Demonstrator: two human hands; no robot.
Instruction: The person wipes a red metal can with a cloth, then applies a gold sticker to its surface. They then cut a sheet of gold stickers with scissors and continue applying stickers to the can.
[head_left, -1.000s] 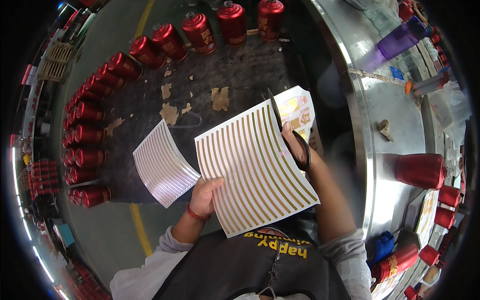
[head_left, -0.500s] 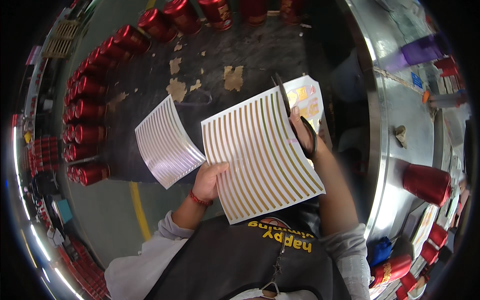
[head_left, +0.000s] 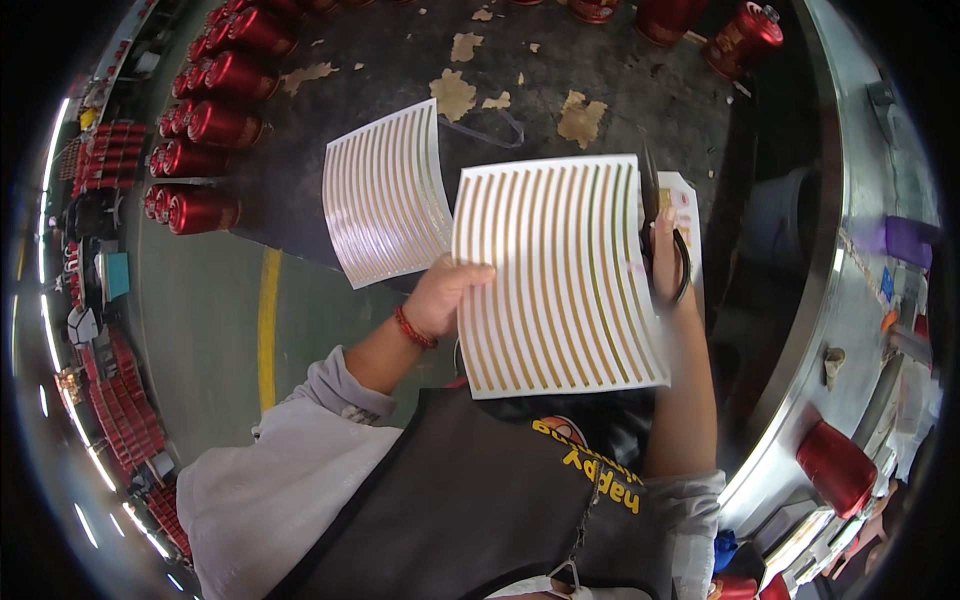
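Observation:
My left hand [head_left: 438, 298] pinches the left edge of a white sheet with gold strips [head_left: 550, 285], its thumb on top. The sheet is slightly curved, and a few strips toward its right side look greener. At the right edge my right hand [head_left: 664, 255] is closed on black-handled scissors [head_left: 684, 270]. The dark blades point away from me along the sheet's edge; whether they cut into it cannot be seen. A second striped sheet [head_left: 385, 195] lies beyond my left hand. Another white sheet with coloured patches [head_left: 682, 192] shows partly behind my right hand.
The dark tabletop [head_left: 370, 75] has peeled tan patches. Red cans [head_left: 222, 124] line its left side, and another red can [head_left: 743, 42] stands at the far right. A metal counter [head_left: 800, 410] runs along the right, bearing a red canister [head_left: 836, 468].
The view has shifted, so the tabletop things sit differently in the picture. The striped sheet in my hands has turned more upright. Both hands keep their holds.

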